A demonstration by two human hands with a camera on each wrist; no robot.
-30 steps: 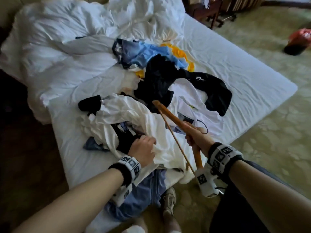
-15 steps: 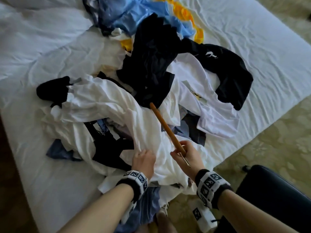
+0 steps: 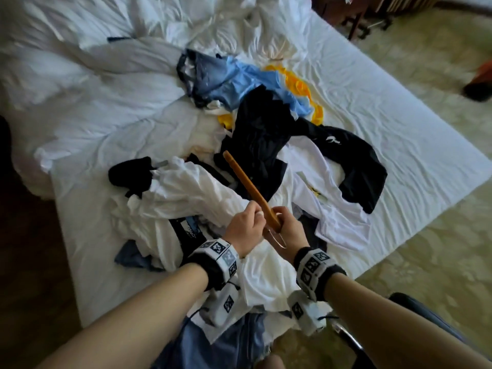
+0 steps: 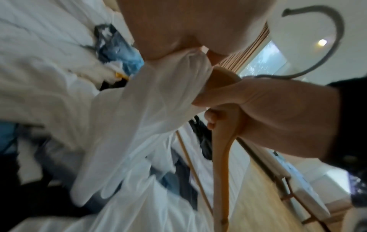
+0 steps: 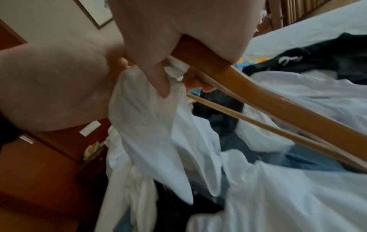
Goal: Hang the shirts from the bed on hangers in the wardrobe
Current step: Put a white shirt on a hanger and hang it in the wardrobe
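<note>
My right hand is curled round the neck of the wooden hanger, fingers and thumb wrapped about the wood where the metal hook leaves it. The hook curves back from the grip toward my wrist. One arm of the hanger runs up and away from the grip, out over the clothes pile; the thin cross-bar runs below that arm, forward of my fingers.

My left hand sits just beside the right, nearly touching it at the hanger's neck. It pinches a fold of the white shirt, bunched between thumb and fingers right against the wood. In the left wrist view the cloth hangs down from the pinch in a loose drape; in the right wrist view the same fold falls away below both hands. Whether any cloth is over the hanger arm, I cannot tell.

The rest of the white shirt spreads beneath and to the left of the grip, lying on the bed. Beyond the hanger's far tip lies a black shirt; past that a light blue garment and a yellow one. To the right of the grip lies another white shirt with a black garment across it. A blue garment hangs off the bed edge below my wrists.
</note>
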